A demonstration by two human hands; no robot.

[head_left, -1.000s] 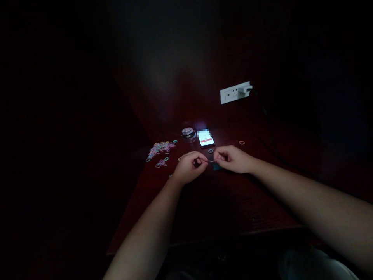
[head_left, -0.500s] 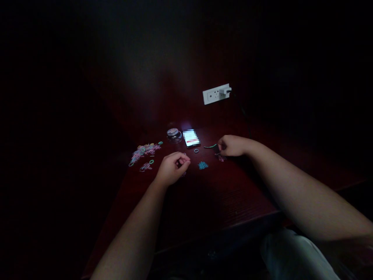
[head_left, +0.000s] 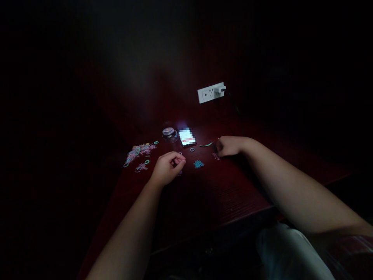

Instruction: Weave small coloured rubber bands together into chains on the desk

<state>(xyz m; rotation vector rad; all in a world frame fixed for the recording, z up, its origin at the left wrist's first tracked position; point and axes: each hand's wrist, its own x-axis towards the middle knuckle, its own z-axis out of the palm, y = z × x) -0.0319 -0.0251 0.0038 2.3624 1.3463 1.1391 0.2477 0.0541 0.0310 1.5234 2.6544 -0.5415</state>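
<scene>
My left hand [head_left: 167, 168] rests over the table with fingers curled and thumb tip near the fingertips; whatever they pinch, if anything, is too small to make out. Purple bands [head_left: 180, 173] show partly from beneath it. To its right lies a small heap of teal rubber bands [head_left: 199, 164]. My right hand [head_left: 231, 146] points down with fingers pressed together, beside a little pile of pink rubber bands [head_left: 216, 156]. Its fingertips are dark, so their content is hidden. A green strip [head_left: 206, 145] lies to the left of this hand, and a single pale ring [head_left: 192, 149] lies farther left.
A large heap of mixed rubber bands [head_left: 140, 151] and a smaller cluster [head_left: 141, 167] lie at the table's left. A lidded clear jar [head_left: 169, 135] stands by a lit phone [head_left: 187, 137]. A wall socket [head_left: 211, 93] holds a plug. The dark red table [head_left: 204, 202] has a near edge.
The whole view has shifted slightly left. Relative to the table, my right hand has moved a little right, baring more of the pink pile. My left hand keeps its curled pose.
</scene>
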